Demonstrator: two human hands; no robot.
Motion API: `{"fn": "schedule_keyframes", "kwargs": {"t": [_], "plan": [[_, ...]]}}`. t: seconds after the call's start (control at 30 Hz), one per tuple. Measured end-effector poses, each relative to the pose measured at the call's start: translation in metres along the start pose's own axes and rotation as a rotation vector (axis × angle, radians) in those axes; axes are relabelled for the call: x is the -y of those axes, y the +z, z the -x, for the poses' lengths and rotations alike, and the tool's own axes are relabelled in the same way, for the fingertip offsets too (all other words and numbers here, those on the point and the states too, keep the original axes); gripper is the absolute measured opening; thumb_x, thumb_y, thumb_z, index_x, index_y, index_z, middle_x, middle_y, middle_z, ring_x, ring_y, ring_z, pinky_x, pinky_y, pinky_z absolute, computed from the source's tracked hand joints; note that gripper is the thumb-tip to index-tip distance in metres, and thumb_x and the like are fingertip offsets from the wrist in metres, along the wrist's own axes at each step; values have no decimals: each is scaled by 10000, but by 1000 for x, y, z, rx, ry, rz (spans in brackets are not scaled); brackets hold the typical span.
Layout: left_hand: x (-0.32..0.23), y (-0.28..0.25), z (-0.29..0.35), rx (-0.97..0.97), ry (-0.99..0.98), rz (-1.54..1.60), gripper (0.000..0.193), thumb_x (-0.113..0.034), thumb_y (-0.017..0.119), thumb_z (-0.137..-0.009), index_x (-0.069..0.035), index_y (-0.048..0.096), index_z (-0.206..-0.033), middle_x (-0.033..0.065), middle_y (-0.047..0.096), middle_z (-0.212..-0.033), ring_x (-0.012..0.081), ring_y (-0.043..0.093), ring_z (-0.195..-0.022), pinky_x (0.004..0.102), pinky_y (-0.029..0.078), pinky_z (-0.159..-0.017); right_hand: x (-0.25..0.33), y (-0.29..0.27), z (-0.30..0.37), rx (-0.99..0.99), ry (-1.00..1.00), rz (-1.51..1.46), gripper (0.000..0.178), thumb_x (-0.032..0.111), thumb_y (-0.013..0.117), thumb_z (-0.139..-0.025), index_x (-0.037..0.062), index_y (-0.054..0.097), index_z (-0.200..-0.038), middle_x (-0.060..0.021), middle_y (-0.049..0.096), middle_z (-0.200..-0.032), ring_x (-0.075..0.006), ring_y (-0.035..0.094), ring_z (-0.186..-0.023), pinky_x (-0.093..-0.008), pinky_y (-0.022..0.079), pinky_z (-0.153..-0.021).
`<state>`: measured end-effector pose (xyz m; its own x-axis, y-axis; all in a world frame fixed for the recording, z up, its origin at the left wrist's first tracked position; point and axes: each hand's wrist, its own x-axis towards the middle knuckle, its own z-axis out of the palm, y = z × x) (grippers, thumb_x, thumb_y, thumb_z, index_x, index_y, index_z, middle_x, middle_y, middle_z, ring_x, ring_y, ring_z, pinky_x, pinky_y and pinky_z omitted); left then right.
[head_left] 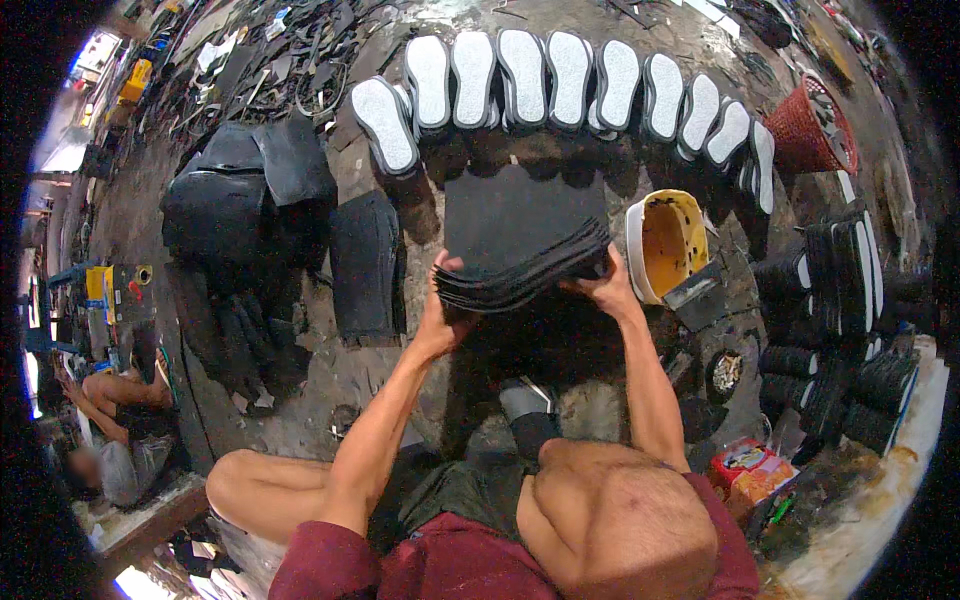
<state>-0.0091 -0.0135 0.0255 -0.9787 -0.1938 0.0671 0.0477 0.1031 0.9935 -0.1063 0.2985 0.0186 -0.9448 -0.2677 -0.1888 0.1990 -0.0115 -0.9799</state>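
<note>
Black sheets [520, 282]: bending, near centre.
Left hand [440, 315]: half-curling, gripping their left edge.
Right hand [608, 288]: half-curling, gripping their right edge.
White-topped soles [522, 78]: lying in a far arc.
Cream tub [636, 245]: sitting right.

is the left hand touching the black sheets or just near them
Touching: the head view shows the left hand gripping the left end of the black sheets, with no gap between hand and edge.
</note>
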Motion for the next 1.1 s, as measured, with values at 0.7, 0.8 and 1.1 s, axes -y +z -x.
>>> {"fn": "schedule_keyframes", "kwargs": {"t": [0.7,0.8,1.1], "plan": [[-14,161,16,-803,-1270,495,964,-373,971,-737,94,428,-1383,168,617,-1341,285,675,-1083,439,578,-836,50,-83,90,-1486,122,162,588,132,812,-920,34,528,-1426,-102,625,-1325,-217,632,-1109,-363,533,-924],[-16,156,15,-725,-1289,566,985,-382,968,-741,68,423,-1428,136,575,-1432,305,604,-1265,531,476,-1106,17,-108,104,-1159,183,-199,672,125,892,-830,-57,548,-1377,-102,681,-1258,-211,626,-1102,-359,483,-988],[-21,152,2,-572,-1292,1149,923,-397,756,-884,-7,282,-1573,267,296,-1620,434,347,-1473,565,138,-1285,53,-73,92,-1256,-107,0,306,59,809,-900,-2,642,-1149,-80,698,-1122,-176,646,-975,-348,532,-881]]}}
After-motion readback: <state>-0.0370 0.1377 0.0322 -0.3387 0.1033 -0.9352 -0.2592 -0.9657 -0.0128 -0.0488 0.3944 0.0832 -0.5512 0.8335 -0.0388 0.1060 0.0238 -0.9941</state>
